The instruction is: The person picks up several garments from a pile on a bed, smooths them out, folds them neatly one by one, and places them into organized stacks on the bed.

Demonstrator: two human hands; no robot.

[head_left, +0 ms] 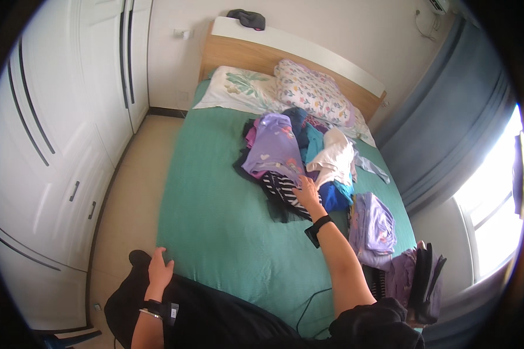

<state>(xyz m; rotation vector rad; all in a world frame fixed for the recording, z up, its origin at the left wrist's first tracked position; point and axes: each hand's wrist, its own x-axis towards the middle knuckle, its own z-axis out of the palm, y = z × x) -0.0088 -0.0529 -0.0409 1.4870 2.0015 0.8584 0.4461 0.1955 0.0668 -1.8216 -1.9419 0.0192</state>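
Note:
My right hand [309,193] reaches into a heap of loose clothes on the bed. Its fingers close at the lower right corner of a light purple shirt [272,142] with a small print; the fingertips are partly hidden. Under that shirt lies a black-and-white striped garment [280,189] with dark sheer cloth at its edge. A white garment [333,157] and a bright blue one [333,198] lie just right of the hand. My left hand [159,270] is held over my black-clad leg near the bed's edge, fingers apart and holding nothing.
A folded purple stack [374,227] and further folded dark clothes [416,279] line the bed's right side. Pillows [314,90] lean by the headboard [250,49]. White wardrobes [58,128] stand left, a grey-blue curtain [442,122] right. A dark cable [308,305] crosses the green sheet [209,192].

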